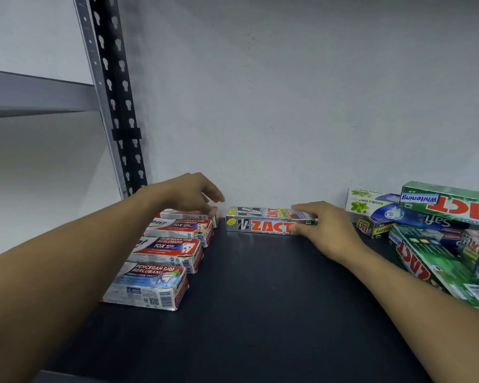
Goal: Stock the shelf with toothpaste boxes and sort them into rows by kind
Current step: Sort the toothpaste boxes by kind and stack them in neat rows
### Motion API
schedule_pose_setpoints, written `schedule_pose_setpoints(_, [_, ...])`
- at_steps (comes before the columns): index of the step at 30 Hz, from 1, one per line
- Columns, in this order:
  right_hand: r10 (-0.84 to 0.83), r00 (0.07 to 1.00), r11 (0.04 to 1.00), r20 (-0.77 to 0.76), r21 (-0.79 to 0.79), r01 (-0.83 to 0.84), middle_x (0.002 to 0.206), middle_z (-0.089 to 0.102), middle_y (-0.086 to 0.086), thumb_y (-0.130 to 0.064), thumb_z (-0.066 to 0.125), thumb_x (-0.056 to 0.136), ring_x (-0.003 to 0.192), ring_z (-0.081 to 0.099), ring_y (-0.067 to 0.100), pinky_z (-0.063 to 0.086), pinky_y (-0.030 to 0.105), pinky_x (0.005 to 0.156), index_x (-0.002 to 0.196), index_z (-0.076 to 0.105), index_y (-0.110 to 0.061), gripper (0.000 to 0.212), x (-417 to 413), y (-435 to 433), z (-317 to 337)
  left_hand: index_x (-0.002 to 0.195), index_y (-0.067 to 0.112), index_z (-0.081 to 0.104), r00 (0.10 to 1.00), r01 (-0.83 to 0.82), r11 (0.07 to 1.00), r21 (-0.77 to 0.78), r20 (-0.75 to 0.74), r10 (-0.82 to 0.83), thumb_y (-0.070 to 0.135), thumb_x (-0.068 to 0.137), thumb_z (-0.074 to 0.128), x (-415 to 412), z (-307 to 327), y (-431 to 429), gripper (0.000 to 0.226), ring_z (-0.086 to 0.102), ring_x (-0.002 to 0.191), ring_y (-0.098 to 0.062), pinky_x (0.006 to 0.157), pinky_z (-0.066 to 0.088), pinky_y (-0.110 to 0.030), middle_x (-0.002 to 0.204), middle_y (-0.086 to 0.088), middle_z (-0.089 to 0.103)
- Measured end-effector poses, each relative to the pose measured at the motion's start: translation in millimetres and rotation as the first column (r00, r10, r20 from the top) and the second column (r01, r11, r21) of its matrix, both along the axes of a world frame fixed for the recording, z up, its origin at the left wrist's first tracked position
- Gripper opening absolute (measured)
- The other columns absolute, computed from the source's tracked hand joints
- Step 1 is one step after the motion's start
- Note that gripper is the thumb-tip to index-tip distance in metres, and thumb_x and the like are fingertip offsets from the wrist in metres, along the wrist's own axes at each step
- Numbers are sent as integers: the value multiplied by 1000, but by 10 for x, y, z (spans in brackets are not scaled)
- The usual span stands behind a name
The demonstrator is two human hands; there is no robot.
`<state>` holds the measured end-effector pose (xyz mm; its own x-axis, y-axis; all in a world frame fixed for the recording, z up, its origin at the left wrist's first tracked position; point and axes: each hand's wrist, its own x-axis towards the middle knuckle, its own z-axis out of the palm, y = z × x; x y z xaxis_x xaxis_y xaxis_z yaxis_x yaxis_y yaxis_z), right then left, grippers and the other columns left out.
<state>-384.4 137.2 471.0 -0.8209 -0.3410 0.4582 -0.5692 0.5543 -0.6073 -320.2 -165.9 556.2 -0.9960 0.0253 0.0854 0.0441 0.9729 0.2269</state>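
Observation:
A grey Zact toothpaste box [260, 221] lies lengthwise against the back wall on the dark shelf [260, 299]. My right hand [324, 230] holds its right end, fingers over the top and thumb at the front. A row of several red-and-white toothpaste boxes [166, 252] runs from front to back along the left side. My left hand [188, 193] hovers over the rearmost box of that row with relaxed fingers and holds nothing.
A loose pile of green Zact, blue and white mint boxes [432, 228] fills the right side of the shelf. A perforated metal upright [114, 95] stands at the back left. The grey wall closes the back.

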Motion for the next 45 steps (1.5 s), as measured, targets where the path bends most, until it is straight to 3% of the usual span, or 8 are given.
schedule_pose_setpoints(3, [18, 995, 997, 101, -82, -10, 129, 65, -4, -24, 82, 81, 112, 61, 14, 48, 27, 93, 126, 68, -31, 48, -29, 81, 43, 128, 29, 67, 999, 48, 998, -26, 26, -48, 27, 85, 78, -52, 6, 162, 45, 62, 118, -14, 105, 47, -43, 131, 8, 66])
schedule_pose_setpoints(7, [27, 991, 998, 133, -63, -19, 121, 69, 0, -16, 81, 82, 104, 62, 14, 48, 25, 84, 121, 71, -31, 43, -75, 99, 5, 125, 30, 70, 996, 81, 992, -100, 50, -76, 26, 82, 81, -130, 6, 308, 44, 62, 117, -14, 102, 48, -45, 126, 8, 70])
schedule_pose_setpoints(11, [11, 994, 998, 112, -56, -5, 123, 69, 1, -18, 82, 82, 106, 63, 16, 50, 29, 93, 122, 70, -31, 44, -101, 75, -11, 121, 28, 73, 997, 71, 990, -119, 40, -67, 24, 82, 81, -170, 9, 324, 41, 65, 113, -17, 99, 51, -47, 121, 7, 72])
schedule_pose_setpoints(16, [-5, 996, 1000, 94, -24, 7, 129, 65, 1, -19, 79, 85, 107, 59, 14, 43, 22, 91, 126, 69, -30, 44, -99, 60, -20, 121, 28, 73, 998, 57, 995, -87, 29, -54, 24, 81, 82, -191, -13, 300, 41, 66, 110, -16, 98, 52, -48, 121, 6, 72])
schedule_pose_setpoints(26, [-5, 994, 1000, 114, -18, 8, 134, 64, 2, -19, 78, 86, 116, 60, 18, 48, 34, 103, 129, 66, -30, 46, -85, 56, -8, 120, 27, 73, 999, 36, 997, -74, 11, -35, 20, 81, 82, -173, -46, 327, 41, 66, 110, -18, 97, 52, -47, 122, 5, 72])
schedule_pose_setpoints(39, [6, 992, 1000, 124, -19, -3, 136, 62, 1, -15, 76, 88, 120, 58, 18, 45, 29, 105, 131, 66, -26, 46, -10, 84, 21, 123, 24, 72, 997, -64, 984, -165, -47, 57, 15, 84, 78, -138, -129, 468, 40, 61, 111, -20, 87, 46, -33, 126, 1, 69])
schedule_pose_setpoints(45, [-17, 990, 997, 141, -66, 27, 133, 64, 2, -15, 78, 86, 115, 62, 18, 48, 25, 94, 132, 65, -25, 49, 40, 151, 91, 124, 28, 69, 989, -141, 957, -255, -67, 128, 15, 83, 74, -126, -152, 581, 43, 61, 111, -23, 92, 52, -39, 131, -1, 64])
